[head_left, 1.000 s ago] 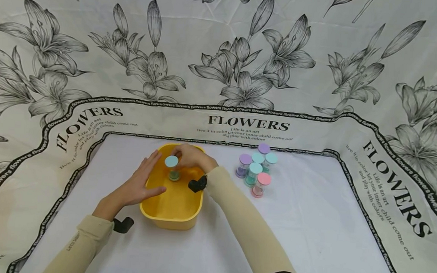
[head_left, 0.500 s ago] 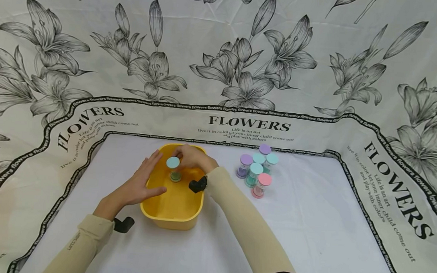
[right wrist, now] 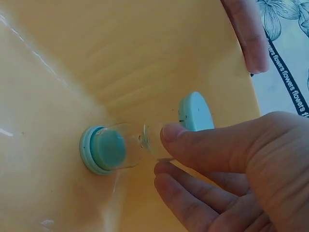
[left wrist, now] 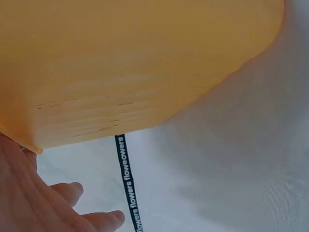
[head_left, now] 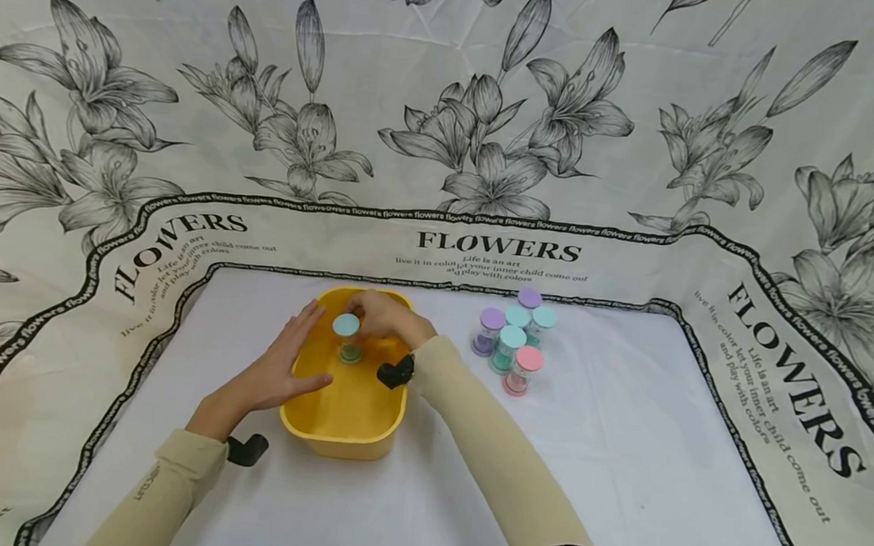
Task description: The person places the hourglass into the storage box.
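A small hourglass [head_left: 346, 338] with light teal caps and green-blue sand in its lower bulb stands inside a yellow plastic basin [head_left: 341, 448]. My right hand [head_left: 383, 316] reaches over the basin's right side and pinches the hourglass's upper bulb, just below the top cap. In the right wrist view the thumb [right wrist: 186, 145] lies across the clear glass, and the lower cap is close to the basin floor. My left hand [head_left: 276, 372] rests at the basin's left rim, fingers straight along the outside and thumb stretched over the inside.
Right of the basin, several more hourglasses stand in a cluster: a pink one [head_left: 524, 370], a purple one [head_left: 488, 331] and teal ones [head_left: 508, 349]. A white cloth covers the table, and a flower-printed sheet [head_left: 499, 247] borders it behind and at the sides.
Almost nothing differs. The top of the hourglass has shifted very slightly since a second ago, along with a small shift of the whole head view; both hands stay in place.
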`<state>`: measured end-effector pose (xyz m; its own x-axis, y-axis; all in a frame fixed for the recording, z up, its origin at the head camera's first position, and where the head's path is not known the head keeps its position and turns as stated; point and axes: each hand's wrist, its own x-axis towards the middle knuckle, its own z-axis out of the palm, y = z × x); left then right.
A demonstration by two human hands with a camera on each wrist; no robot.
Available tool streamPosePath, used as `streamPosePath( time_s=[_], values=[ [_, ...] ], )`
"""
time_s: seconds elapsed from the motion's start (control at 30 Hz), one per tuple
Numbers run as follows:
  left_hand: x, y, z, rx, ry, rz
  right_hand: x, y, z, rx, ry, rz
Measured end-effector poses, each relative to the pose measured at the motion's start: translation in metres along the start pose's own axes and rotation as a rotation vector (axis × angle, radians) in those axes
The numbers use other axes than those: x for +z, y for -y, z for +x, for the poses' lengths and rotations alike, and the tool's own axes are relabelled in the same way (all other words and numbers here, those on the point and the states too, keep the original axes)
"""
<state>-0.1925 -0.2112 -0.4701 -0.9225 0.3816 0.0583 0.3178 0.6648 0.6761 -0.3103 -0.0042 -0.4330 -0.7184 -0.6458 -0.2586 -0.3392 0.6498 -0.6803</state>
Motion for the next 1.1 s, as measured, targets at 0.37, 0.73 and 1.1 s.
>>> streamPosePath(
  time_s=[0.37,0.73,1.1],
  values=[
    [-0.002,0.001,-0.002,0.004,0.001,-0.022,-0.018,0.014,-0.015,-0.065,-0.064,-0.056],
    [-0.003,0.005,-0.001,-0.009,-0.004,-0.017,-0.047,0.022,-0.054,-0.195,-0.237,0.067],
    [-0.001,0.002,0.001,-0.007,-0.007,-0.009,-0.055,-0.022,-0.123,-0.109,-0.566,0.013]
  ],
)
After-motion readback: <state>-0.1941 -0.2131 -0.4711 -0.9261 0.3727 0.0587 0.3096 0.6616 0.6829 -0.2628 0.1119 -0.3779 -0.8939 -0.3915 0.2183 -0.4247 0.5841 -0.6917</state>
